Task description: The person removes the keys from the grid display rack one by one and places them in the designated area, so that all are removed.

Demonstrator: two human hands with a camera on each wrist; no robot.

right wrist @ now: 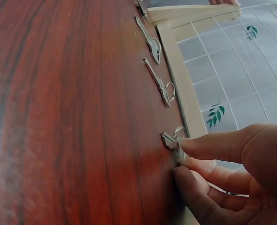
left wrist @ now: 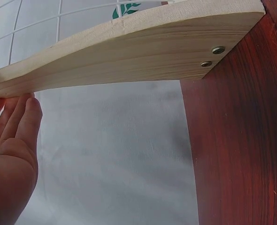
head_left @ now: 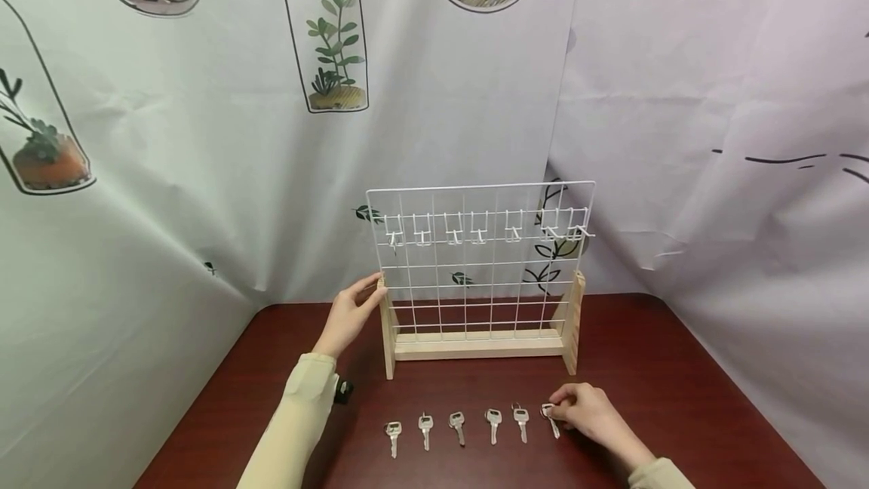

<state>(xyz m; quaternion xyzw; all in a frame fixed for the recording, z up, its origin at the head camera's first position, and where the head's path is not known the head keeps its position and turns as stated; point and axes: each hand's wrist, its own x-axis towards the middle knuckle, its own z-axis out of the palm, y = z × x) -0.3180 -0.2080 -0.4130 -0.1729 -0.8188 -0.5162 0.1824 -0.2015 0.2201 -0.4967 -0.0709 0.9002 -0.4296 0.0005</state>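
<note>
My left hand [head_left: 349, 314] grips the top of the left wooden upright [left wrist: 129, 56] of a white wire grid rack [head_left: 475, 262]. In the left wrist view its fingers lie along one side of that wood. At the right end of a row of silver keys, my right hand [head_left: 589, 412] pinches a key [head_left: 554, 427] by its ring end, low at the tabletop. The right wrist view shows thumb and fingertips around this key [right wrist: 169, 140], partly hiding it. Other keys, among them one [head_left: 520, 422] just to the left, lie flat with split rings.
Several white wire hooks [head_left: 479, 235] hang in a line along the upper grid. The rack's wooden base [head_left: 478, 345] stands on the dark red table [head_left: 292, 338] behind the keys. A patterned white cloth [head_left: 462, 127] hangs close behind the table and at both sides.
</note>
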